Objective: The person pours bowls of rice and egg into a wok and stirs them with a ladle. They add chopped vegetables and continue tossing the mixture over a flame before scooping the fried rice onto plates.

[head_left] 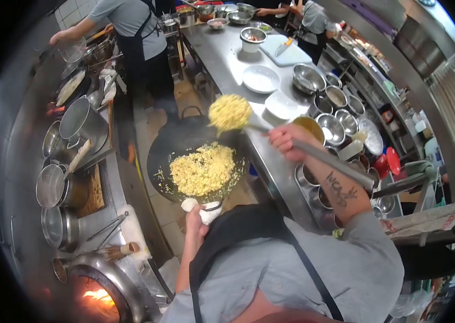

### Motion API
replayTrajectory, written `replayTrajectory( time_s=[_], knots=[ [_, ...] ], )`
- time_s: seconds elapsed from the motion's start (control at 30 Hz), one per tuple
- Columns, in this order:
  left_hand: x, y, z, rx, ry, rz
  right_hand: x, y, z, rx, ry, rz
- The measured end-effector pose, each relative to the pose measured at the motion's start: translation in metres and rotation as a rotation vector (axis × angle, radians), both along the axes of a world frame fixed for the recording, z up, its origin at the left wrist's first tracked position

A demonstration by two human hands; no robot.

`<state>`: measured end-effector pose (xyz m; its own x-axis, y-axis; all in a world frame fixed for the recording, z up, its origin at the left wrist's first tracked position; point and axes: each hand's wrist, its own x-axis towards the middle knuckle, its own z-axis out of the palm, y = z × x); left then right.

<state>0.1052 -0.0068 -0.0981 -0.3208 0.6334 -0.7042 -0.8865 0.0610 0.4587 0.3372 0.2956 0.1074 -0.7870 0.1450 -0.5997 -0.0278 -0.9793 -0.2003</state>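
Note:
My left hand (196, 222) is closed around a folded white cloth (210, 216) at the near handle of a dark wok (156, 153). Yellow fried rice (200, 171) with bits of green covers the bottom of the wok, which is held over the floor between the stove and the steel table. My right hand (288, 142) grips a long-handled ladle (340, 167). Its bowl is hidden beneath a heap of rice (229, 112), raised above the wok's far right rim. White dishes (281, 105) stand on the table just beyond the ladle.
A burner (98, 299) flames at lower left. Pots (82, 126) and strainers line the stove side. The steel table (217, 59) holds a cutting board (297, 53) with a knife (284, 47). Metal bowls (331, 129) crowd the right. A co-worker (130, 32) stands ahead left.

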Motion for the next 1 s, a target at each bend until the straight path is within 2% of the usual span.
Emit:
replayTrajectory(
  time_s=[0.1,0.13,0.17,0.2,0.23,0.33,0.37,0.43,0.47,0.57,0.63,0.7,0.83,0.9,0.97,1.0],
  knots=[
    [-0.008,0.012,-0.018,0.069,-0.012,-0.052,0.000,0.078,0.012,0.122,-0.073,-0.084],
    [-0.011,0.011,-0.018,0.035,-0.027,-0.078,-0.006,0.100,0.013,0.237,-0.148,-0.097],
    [-0.017,0.010,-0.038,0.026,-0.038,-0.129,-0.013,0.119,0.009,0.347,-0.217,-0.110],
    [-0.014,0.001,-0.011,0.020,-0.025,-0.094,-0.024,0.138,-0.002,0.484,-0.386,-0.065],
    [-0.011,0.004,0.014,0.028,-0.005,-0.070,-0.030,0.160,-0.018,0.639,-0.547,-0.029],
    [0.001,-0.006,0.018,0.044,-0.011,-0.025,-0.041,0.184,-0.078,1.239,-0.883,-0.008],
    [0.005,-0.005,0.017,0.049,0.008,-0.008,-0.043,0.194,-0.102,1.461,-1.164,0.126],
    [0.009,-0.012,0.018,0.013,0.014,0.002,-0.049,0.188,-0.142,1.945,-1.381,0.251],
    [0.013,-0.015,0.019,0.003,0.022,0.013,-0.050,0.182,-0.153,1.820,-1.379,0.210],
    [0.032,-0.021,0.023,0.010,0.007,0.064,-0.047,0.171,-0.168,1.790,-1.443,0.200],
    [0.041,-0.021,0.037,0.018,0.000,0.088,-0.041,0.172,-0.165,1.840,-1.461,0.114],
    [0.041,-0.030,0.024,0.006,0.008,0.095,-0.033,0.179,-0.158,1.874,-1.424,0.023],
    [0.046,-0.064,0.038,-0.036,-0.030,0.038,0.010,0.122,-0.103,1.310,-0.608,-0.365],
    [0.046,-0.097,0.038,-0.039,-0.051,-0.001,0.024,0.027,-0.057,1.061,-0.395,-0.446],
    [0.044,-0.090,0.085,-0.043,-0.086,0.007,0.046,-0.053,-0.038,0.808,-0.141,-0.403],
    [0.036,-0.078,0.073,-0.050,-0.099,-0.010,0.046,-0.079,-0.032,0.782,-0.121,-0.372]
  ],
)
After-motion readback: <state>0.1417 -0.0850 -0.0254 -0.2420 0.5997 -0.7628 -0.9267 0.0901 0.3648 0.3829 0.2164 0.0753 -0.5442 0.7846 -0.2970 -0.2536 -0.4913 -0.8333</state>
